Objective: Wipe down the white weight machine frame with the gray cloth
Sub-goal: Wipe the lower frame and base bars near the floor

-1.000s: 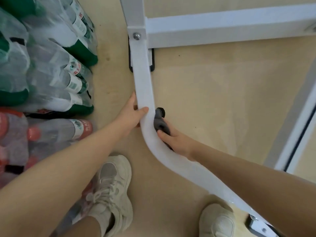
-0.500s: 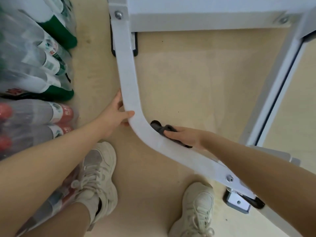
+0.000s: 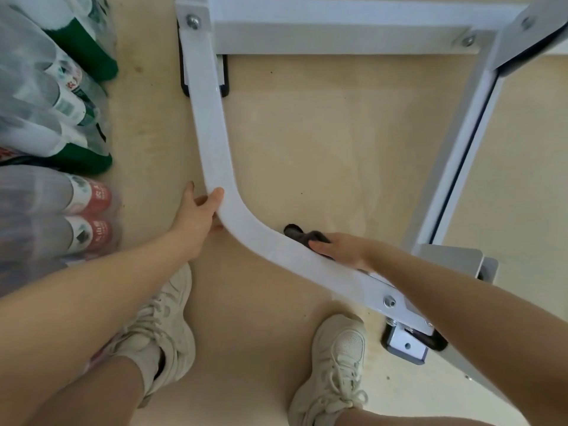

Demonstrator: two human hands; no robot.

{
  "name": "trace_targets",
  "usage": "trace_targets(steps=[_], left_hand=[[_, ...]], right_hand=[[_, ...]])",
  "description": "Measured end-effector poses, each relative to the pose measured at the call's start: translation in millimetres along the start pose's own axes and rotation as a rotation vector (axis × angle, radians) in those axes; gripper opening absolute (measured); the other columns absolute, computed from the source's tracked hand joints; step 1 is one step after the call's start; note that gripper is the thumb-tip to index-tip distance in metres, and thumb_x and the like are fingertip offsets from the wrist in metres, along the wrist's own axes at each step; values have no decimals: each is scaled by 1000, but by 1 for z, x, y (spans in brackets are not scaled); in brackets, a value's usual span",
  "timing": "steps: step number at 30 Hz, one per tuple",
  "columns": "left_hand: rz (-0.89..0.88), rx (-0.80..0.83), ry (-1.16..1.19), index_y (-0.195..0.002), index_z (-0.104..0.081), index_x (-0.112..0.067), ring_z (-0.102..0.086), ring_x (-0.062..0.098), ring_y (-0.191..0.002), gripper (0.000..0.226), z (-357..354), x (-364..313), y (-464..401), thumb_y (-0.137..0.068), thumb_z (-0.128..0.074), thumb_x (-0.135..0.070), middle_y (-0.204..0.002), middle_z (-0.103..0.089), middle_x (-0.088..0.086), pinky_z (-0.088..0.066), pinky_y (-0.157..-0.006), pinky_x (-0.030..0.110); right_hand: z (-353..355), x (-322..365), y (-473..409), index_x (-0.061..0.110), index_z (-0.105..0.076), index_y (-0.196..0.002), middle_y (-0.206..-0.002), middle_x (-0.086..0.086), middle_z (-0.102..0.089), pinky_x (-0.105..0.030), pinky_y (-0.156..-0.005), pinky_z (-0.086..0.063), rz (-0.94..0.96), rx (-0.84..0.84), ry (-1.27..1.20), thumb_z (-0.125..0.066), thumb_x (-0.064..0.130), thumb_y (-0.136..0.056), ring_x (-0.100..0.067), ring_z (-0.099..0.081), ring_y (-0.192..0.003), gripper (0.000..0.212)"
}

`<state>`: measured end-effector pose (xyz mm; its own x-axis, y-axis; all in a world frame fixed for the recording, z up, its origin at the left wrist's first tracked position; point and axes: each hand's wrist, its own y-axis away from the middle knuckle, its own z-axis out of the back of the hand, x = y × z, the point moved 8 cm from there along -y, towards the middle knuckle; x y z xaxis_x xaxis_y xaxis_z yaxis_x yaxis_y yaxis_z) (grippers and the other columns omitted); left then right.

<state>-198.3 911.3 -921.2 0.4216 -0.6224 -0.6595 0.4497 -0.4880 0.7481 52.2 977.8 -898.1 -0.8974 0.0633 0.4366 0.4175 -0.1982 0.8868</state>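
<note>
While a person stands over the bent white tube of a weight machine frame [image 3: 215,149], the right hand [image 3: 341,250] presses a gray cloth [image 3: 302,235] against the far side of the tube just past its bend, fingers curled over the fabric in a clenched grip. One dark end of the cloth sticks out beyond the fingertips, above the pale floor [image 3: 322,149]. The left hand [image 3: 196,216] steadies the tube at the bend itself, its thumb laid across the top face and its fingers wrapped round the near edge, grasping the frame.

From the bend the tube runs up to a bolted joint [image 3: 193,20] with a white crossbar [image 3: 338,29] at the top of the view, where a black foot pad [image 3: 226,78] shows beneath it. Toward the lower right it runs to a second bolt [image 3: 389,301] and a metal bracket [image 3: 405,345] resting on the floor. Another white upright [image 3: 461,142] with a dark edge slants down the right side, well apart from both hands.

Two cream sneakers, the left [image 3: 163,327] and the right [image 3: 335,364], stand on the floor on the near side of the tube. Shrink-wrapped packs of bottles [image 3: 52,124], some with green caps and some with red labels, lie stacked along the left edge, near the left forearm.
</note>
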Motion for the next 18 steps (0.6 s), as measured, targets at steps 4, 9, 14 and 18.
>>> trace_targets(steps=[4,9,14,18], left_hand=[[-40,-63,82,-144,-20,-24,-61,19,-100,64,-4,6,6,-91,-55,-30,-120,-56,-1,-54,-67,32],[-68,103,69,-120,-49,-32,-66,10,-91,36,-9,6,9,-90,-56,-13,-104,-67,-15,-54,-64,26],[-84,139,50,-126,-46,-34,-64,11,-92,45,-9,-2,12,-90,-57,-11,-103,-64,-9,-53,-58,21],[-117,219,-90,-141,-32,-33,-63,22,-96,69,-10,-21,11,-85,-62,-4,-110,-64,4,-53,-79,36]], right_hand=[[-3,4,0,32,-49,-127,-116,10,-57,-27,-94,-35,28,-13,-96,-36,41,-98,-12,-49,-107,33],[-5,-2,1,33,-44,-134,-124,12,-52,-24,-95,-29,56,-12,-132,-36,45,-98,-9,-46,-112,40],[12,-25,9,25,-57,-120,-114,2,-59,-30,-87,-39,-32,-92,172,-39,34,-97,-19,-52,-103,30],[9,50,-16,28,-57,-117,-108,2,-59,-27,-77,-39,152,-179,-25,-38,32,-98,-18,-53,-97,27]])
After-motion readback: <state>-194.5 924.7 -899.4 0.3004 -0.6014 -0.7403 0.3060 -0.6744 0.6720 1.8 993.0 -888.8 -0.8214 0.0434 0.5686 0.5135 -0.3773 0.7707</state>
